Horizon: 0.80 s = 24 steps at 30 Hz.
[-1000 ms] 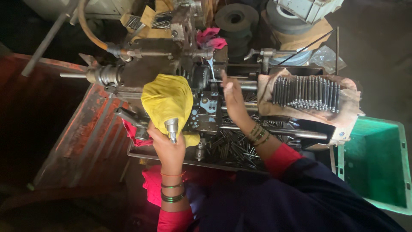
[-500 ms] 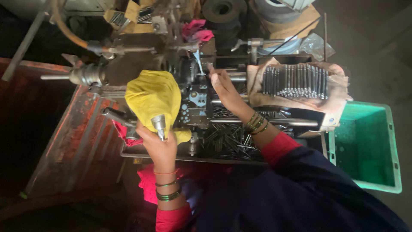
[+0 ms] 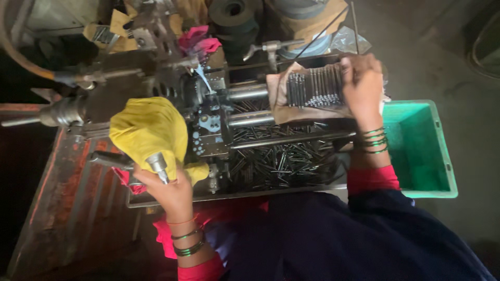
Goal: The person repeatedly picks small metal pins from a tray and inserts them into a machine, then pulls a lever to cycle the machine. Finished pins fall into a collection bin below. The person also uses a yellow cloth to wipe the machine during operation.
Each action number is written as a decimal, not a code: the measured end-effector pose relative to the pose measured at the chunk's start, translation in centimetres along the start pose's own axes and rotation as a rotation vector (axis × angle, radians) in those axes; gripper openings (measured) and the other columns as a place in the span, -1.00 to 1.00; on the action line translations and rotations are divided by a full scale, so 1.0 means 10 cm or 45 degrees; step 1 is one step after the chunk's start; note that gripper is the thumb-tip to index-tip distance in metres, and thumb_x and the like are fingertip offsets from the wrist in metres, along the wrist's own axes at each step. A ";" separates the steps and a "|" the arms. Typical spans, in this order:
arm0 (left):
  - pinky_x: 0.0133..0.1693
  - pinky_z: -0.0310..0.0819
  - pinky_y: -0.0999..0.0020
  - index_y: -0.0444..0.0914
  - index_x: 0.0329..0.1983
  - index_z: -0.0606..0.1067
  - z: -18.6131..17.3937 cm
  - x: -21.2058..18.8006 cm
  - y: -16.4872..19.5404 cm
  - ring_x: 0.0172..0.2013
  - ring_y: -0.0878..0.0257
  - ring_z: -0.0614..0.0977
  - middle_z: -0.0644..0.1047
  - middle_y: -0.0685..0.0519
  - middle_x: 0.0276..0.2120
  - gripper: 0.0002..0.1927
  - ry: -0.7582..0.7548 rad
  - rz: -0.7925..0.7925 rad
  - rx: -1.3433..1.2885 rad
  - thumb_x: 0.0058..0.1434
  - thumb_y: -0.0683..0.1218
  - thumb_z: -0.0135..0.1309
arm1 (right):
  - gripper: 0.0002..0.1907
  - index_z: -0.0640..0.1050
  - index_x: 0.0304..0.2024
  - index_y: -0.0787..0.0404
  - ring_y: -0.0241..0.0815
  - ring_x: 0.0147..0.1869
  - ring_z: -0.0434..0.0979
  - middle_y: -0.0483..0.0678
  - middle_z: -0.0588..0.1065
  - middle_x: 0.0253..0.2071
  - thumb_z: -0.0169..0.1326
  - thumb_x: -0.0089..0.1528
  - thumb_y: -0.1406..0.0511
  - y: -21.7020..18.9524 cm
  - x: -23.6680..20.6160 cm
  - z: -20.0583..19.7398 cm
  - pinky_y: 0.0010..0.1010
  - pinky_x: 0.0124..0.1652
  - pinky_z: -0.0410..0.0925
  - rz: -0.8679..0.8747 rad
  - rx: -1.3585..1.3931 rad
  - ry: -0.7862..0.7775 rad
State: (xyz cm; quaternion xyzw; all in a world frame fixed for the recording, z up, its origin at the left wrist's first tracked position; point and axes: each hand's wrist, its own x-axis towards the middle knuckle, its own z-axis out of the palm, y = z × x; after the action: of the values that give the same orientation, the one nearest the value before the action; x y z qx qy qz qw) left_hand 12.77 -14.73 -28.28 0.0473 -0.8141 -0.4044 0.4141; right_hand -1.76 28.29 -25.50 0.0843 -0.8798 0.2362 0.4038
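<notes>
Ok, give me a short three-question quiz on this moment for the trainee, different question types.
1. True or false: the left hand grips a metal handle beside a yellow cloth.
2. Multiple choice: the right hand rests at a) the green bin, b) the row of thin metal rods on a brown sheet, c) the pink cloth.
3. Short answer: what lies in the metal tray under the machine's bars?

Key
1. True.
2. b: the hand is at the right end of the rod row; the green bin sits below it, untouched.
3. A heap of loose dark metal pins.
</notes>
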 end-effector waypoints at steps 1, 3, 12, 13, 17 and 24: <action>0.26 0.36 0.01 -0.42 0.38 0.10 0.02 -0.01 0.00 0.17 -0.21 0.54 0.43 -0.35 0.15 -0.35 0.000 0.001 -0.006 0.32 -0.25 0.12 | -0.80 0.59 -0.10 0.28 0.28 -0.05 0.46 0.19 0.47 -0.18 0.09 0.53 0.26 0.12 -0.02 -0.05 0.05 -0.06 0.33 0.046 -0.058 0.021; 0.25 0.36 0.00 -0.42 0.37 0.11 0.05 -0.03 0.02 0.15 -0.22 0.53 0.42 -0.35 0.13 -0.37 -0.017 -0.006 -0.004 0.33 -0.26 0.12 | -0.78 0.58 -0.10 0.27 0.28 -0.12 0.47 0.18 0.45 -0.22 0.07 0.52 0.24 0.31 -0.06 -0.13 0.04 -0.13 0.33 0.194 -0.077 -0.066; 0.22 0.37 -0.02 -0.48 0.34 0.07 0.26 -0.12 0.09 0.12 -0.25 0.53 0.43 -0.38 0.10 -0.38 -0.040 0.005 0.112 0.39 -0.23 0.14 | -0.83 0.57 -0.07 0.17 0.23 -0.05 0.52 0.10 0.47 -0.17 0.11 0.46 0.21 0.63 -0.02 -0.23 -0.01 -0.14 0.40 0.073 -0.270 -0.106; 0.21 0.37 -0.02 -0.48 0.33 0.07 0.27 -0.13 0.09 0.11 -0.25 0.53 0.43 -0.38 0.09 -0.38 -0.041 0.001 0.157 0.40 -0.22 0.16 | -0.84 0.58 -0.07 0.15 0.21 -0.03 0.52 0.09 0.47 -0.17 0.12 0.44 0.21 0.65 -0.01 -0.25 -0.02 -0.14 0.41 0.043 -0.308 -0.104; 0.22 0.36 -0.03 -0.52 0.37 0.03 0.31 -0.15 0.11 0.13 -0.29 0.52 0.42 -0.43 0.11 -0.31 -0.024 0.031 0.187 0.38 -0.22 0.17 | -0.81 0.53 -0.07 0.18 0.20 -0.01 0.51 0.09 0.47 -0.13 0.14 0.43 0.19 0.72 0.05 -0.31 -0.01 -0.14 0.40 0.081 -0.326 -0.150; 0.27 0.34 -0.02 -0.54 0.37 -0.01 0.29 -0.15 0.26 0.17 -0.27 0.51 0.42 -0.44 0.11 -0.30 -0.020 0.061 0.148 0.42 -0.22 0.17 | -0.76 0.48 -0.10 0.26 0.15 -0.11 0.51 0.09 0.47 -0.18 0.22 0.43 0.24 0.74 0.02 -0.45 -0.07 -0.17 0.38 0.166 -0.073 -0.058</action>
State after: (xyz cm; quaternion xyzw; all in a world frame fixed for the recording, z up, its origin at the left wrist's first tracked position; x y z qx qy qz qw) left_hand 12.32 -10.59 -28.36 0.0485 -0.8402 -0.3468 0.4140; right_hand -1.35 36.93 -25.41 0.0206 -0.8988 0.2345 0.3698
